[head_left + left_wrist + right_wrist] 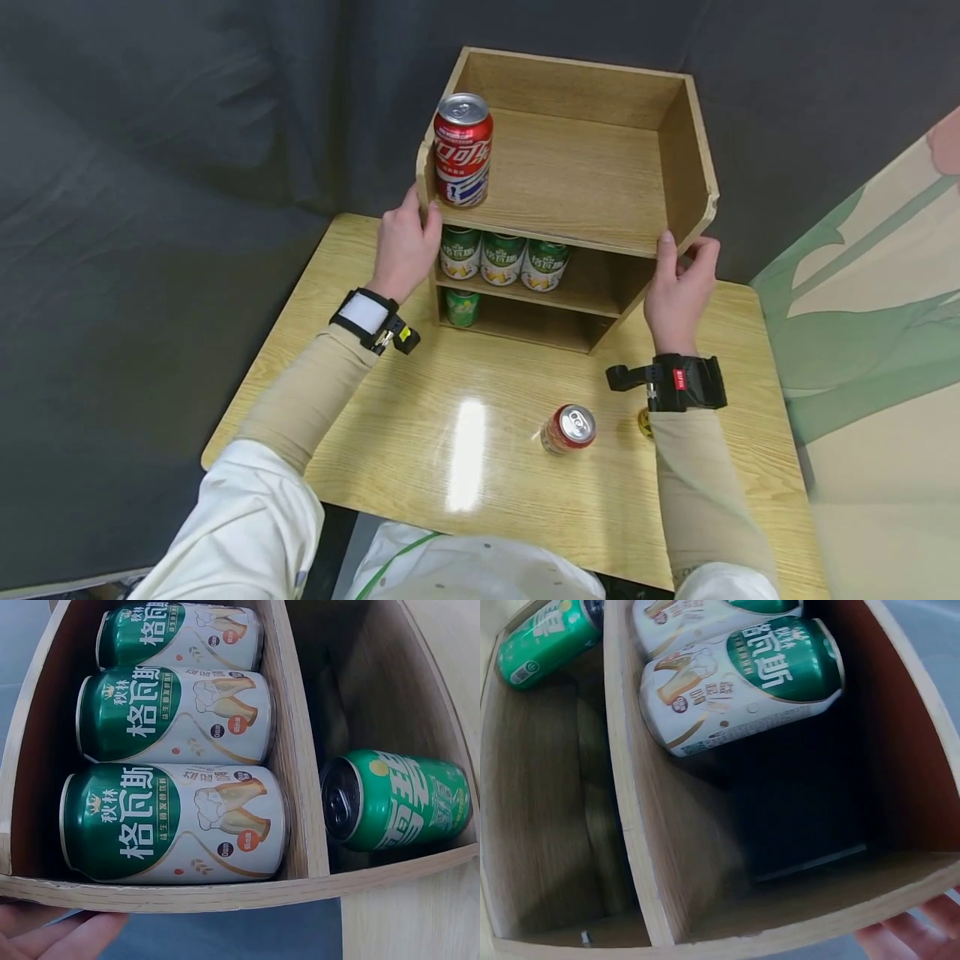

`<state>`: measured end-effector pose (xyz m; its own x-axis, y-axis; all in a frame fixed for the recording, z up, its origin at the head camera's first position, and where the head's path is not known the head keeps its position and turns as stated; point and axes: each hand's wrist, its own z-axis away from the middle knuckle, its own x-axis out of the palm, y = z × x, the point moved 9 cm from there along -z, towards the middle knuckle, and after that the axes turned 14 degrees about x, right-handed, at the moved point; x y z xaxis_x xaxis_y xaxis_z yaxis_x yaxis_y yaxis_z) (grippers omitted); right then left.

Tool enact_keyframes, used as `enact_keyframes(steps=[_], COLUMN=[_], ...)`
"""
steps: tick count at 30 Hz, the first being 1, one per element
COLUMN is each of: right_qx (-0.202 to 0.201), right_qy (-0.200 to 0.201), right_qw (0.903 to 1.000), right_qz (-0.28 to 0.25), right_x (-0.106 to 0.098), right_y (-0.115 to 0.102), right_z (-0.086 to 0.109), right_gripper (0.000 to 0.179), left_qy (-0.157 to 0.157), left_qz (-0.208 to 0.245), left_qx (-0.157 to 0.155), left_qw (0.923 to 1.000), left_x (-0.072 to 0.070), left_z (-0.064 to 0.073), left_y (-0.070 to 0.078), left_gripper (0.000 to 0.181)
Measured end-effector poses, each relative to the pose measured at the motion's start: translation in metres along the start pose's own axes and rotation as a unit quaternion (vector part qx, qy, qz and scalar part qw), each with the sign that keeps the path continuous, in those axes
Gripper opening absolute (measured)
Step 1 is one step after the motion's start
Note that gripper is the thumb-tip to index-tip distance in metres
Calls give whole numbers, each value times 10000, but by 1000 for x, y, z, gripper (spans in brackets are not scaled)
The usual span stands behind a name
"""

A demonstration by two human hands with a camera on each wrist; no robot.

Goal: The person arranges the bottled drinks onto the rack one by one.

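Note:
A wooden shelf [555, 237] with an open-topped upper tray stands on the table, and both hands grip it. My left hand [408, 242] holds its left side at the front corner, thumb in front. On the right, my other hand [681, 287] pinches the opposite front corner, with the thumb on the front edge and the fingers round the side. A red cola can [463, 158] stands upright in the upper tray at the left. Three green-and-white cans [180, 825] fill the left of the middle compartment. One green can [397, 799] stands at the left of the bottom compartment.
A red can [568, 428] with a silver top stands on the table [375, 450] in front of the shelf. Beside it, a yellow item [645, 423] is partly hidden by the right forearm. Dark cloth [187, 208] hangs behind, and a patterned panel [885, 300] is at the right.

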<state>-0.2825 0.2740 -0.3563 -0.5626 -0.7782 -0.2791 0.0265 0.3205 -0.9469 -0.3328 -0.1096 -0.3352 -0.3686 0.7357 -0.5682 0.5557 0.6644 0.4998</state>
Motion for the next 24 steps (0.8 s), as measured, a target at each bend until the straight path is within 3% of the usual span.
enact_keyframes(steps=[4, 13, 18, 24], right_qx=[80, 348, 250, 228], right_qy=[-292, -857, -1395, -1954], right_qw=[9993, 9936, 9823, 9621], right_qz=[-203, 648, 1227, 1888], right_x=[-5, -22, -28, -29], right_y=[1, 15, 18, 25], right_z=[5, 36, 57, 83], right_gripper=[37, 40, 42, 49], left_qy=[-21, -101, -114, -77], left_qz=[-26, 69, 45, -73], left_qx=[45, -83, -42, 41], left_qw=[10000, 9999, 9999, 9999], left_x=[-1, -1, -1, -4], left_z=[-1, -1, -3, -2], left_y=[2, 1, 3, 4], left_gripper=[35, 34, 32, 33])
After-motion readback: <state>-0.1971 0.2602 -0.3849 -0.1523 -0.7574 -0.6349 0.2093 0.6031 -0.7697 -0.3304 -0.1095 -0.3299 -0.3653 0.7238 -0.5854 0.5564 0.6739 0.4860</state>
